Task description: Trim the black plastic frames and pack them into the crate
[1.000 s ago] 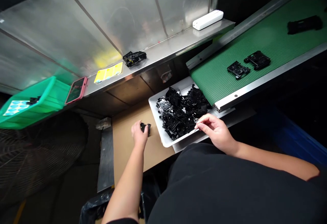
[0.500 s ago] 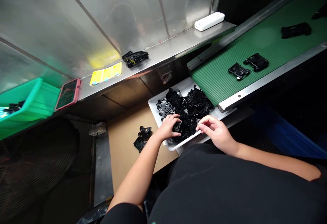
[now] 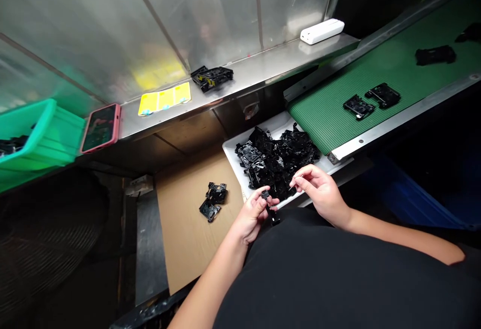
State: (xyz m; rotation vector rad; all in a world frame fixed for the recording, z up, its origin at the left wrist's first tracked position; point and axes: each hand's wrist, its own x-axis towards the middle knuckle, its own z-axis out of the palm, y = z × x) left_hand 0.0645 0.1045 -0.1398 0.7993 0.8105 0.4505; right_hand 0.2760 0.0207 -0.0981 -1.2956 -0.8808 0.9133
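Note:
My left hand (image 3: 252, 215) is closed on a black plastic part (image 3: 271, 210), held on edge at the near side of a white tray (image 3: 235, 165). In the tray lies a heap of black plastic parts (image 3: 276, 161). My right hand (image 3: 319, 189) is pinched round a thin, pale, pointed tool (image 3: 295, 183) above the tray's near right edge. The tool's tip does not touch the part in my left hand. On brown cardboard (image 3: 188, 234) left of the tray, two black parts (image 3: 213, 201) lie against each other.
A green conveyor belt (image 3: 330, 113) at the right carries several black parts. The metal shelf (image 3: 259, 73) holds a white device (image 3: 322, 31), black parts (image 3: 212, 77), a yellow card (image 3: 165, 98) and a pink-edged phone (image 3: 100, 128). A green bin (image 3: 56, 133) stands at the far left.
My left hand has drawn back from the heap towards my body, now with a black part in its fingers. My right hand stays near the tray's edge. The view has shifted slightly.

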